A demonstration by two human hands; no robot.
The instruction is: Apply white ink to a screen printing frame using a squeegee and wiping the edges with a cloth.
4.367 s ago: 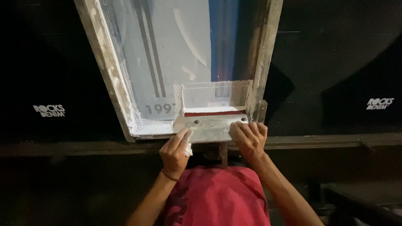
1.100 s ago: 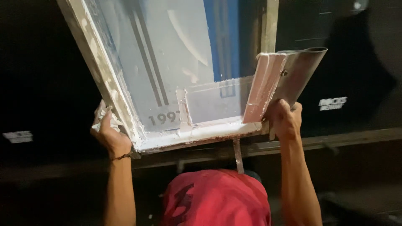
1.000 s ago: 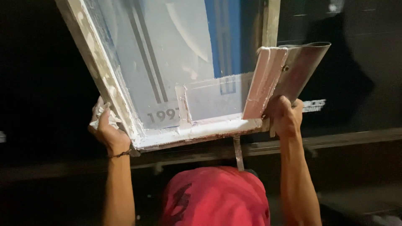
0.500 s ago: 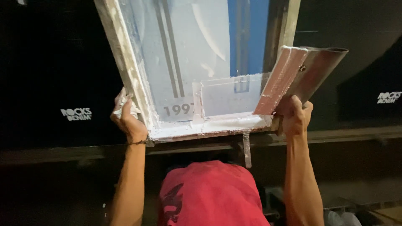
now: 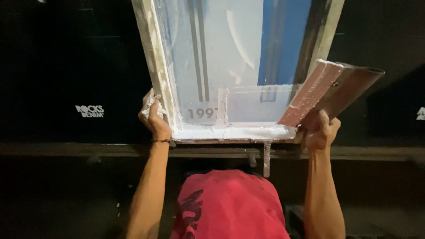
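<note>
A wooden-framed printing screen (image 5: 156,71) with a pale mesh, grey stripes and a blue band lies in front of me, white ink along its near edge (image 5: 234,132). My left hand (image 5: 154,117) grips the frame's left side with a small white rag bunched in the fingers. My right hand (image 5: 321,130) holds a squeegee (image 5: 330,90) with a reddish blade, tilted up at the frame's right near corner, clear of the mesh.
Black fabric (image 5: 66,66) covers the long table on both sides of the screen, with small white prints on it. A dark rail (image 5: 88,150) runs along the table's near edge, with a metal bracket (image 5: 266,157) under the frame. My red shirt (image 5: 230,203) fills the bottom.
Earlier both hands pressed the squeegee on the mesh's near edge. Since then my right hand lifted it off to the right and my left took the frame's side. The view shifted sideways.
</note>
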